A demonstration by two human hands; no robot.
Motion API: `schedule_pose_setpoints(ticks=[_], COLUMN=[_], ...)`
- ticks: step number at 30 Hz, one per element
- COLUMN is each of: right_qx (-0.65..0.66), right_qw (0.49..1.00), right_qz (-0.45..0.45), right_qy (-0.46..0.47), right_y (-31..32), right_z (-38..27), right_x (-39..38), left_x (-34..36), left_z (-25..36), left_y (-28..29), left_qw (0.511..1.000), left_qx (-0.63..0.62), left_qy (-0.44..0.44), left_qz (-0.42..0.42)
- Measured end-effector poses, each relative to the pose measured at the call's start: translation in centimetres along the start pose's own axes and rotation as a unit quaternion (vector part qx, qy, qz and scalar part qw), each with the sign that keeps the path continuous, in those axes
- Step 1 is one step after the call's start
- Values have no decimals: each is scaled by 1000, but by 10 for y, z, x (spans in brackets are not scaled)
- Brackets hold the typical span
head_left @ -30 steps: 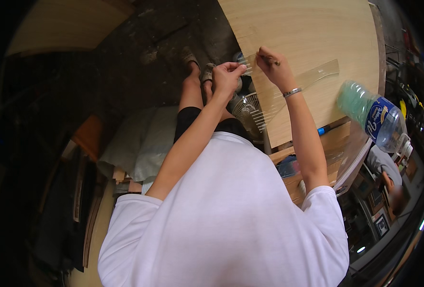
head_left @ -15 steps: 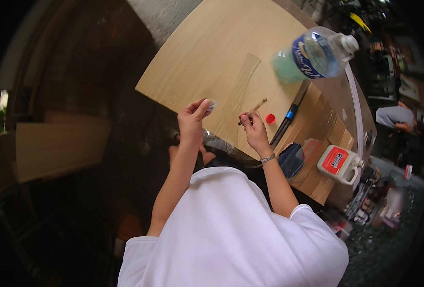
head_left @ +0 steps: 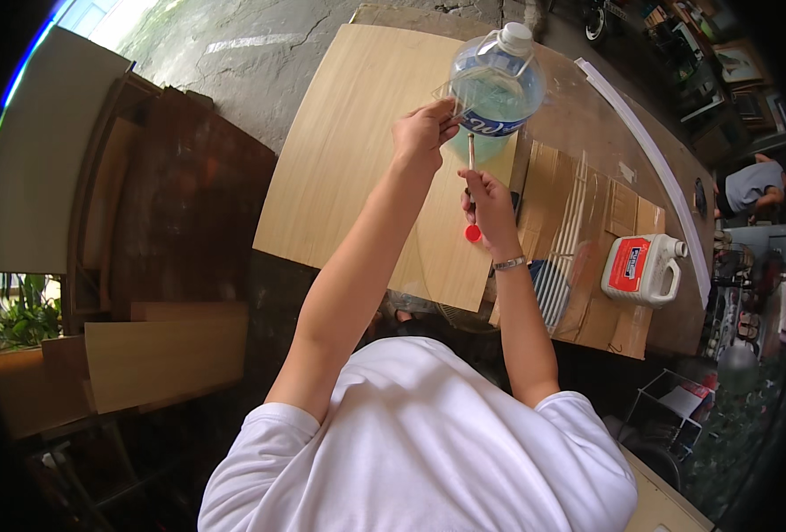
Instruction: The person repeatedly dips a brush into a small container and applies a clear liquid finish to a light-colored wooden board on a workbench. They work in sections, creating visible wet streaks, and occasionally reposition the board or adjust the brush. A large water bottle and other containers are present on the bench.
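- The left hand, held out over a pale wooden board, had its thumb and fingers pinched together on the edge of a clear piece, which looked thin and flat, though it was hard to make out against the bottle. A slack pinch could drop the piece, since only the fingertips bore it; reaching farther out could bump the bottle.
- The slim stick stood nearly upright below the clear piece, its far end bare. Bringing the hands closer could make that end scrape the piece or jab the left hand.
- The right hand, with a band on its wrist, was clamped around the stick's lower part. A small red cap lay just beside it, where a careless sweep could knock it away.
- At far left were a green plant, stacked panels and a tall dark brown panel, with cracked concrete floor beyond.
- Right of the board, flattened cardboard lay on a brown table, with a red-labelled white jug and a curved white strip.
- At far right, another person bent near cluttered shelving.
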State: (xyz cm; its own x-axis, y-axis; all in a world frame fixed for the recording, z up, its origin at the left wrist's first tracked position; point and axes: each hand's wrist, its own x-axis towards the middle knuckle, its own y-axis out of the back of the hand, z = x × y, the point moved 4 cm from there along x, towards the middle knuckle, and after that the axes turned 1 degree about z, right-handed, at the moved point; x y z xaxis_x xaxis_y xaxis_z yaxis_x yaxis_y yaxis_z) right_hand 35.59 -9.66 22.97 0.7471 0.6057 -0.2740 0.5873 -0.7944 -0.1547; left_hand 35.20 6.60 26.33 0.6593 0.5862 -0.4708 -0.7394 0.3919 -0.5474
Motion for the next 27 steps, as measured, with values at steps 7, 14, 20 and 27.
schedule_pose_setpoints(ticks=[7, 14, 20, 27], right_qx=[-33, -13, 32, 31], right_qw=[994, 995, 985, 988], right_qz=[21, 14, 34, 89], right_qy=[99, 99, 163, 120], right_y=[7, 3, 3, 15], right_z=[-58, -66, -75, -64], right_x=[22, 24, 29, 7], left_x=[23, 33, 32, 40], left_z=[-1, 0, 7, 6], left_y=[-13, -24, -34, -37], left_qw=[999, 999, 999, 999], left_qx=[22, 9, -17, 19], left_qy=[22, 31, 18, 19], left_qz=[-8, -33, -28, -18])
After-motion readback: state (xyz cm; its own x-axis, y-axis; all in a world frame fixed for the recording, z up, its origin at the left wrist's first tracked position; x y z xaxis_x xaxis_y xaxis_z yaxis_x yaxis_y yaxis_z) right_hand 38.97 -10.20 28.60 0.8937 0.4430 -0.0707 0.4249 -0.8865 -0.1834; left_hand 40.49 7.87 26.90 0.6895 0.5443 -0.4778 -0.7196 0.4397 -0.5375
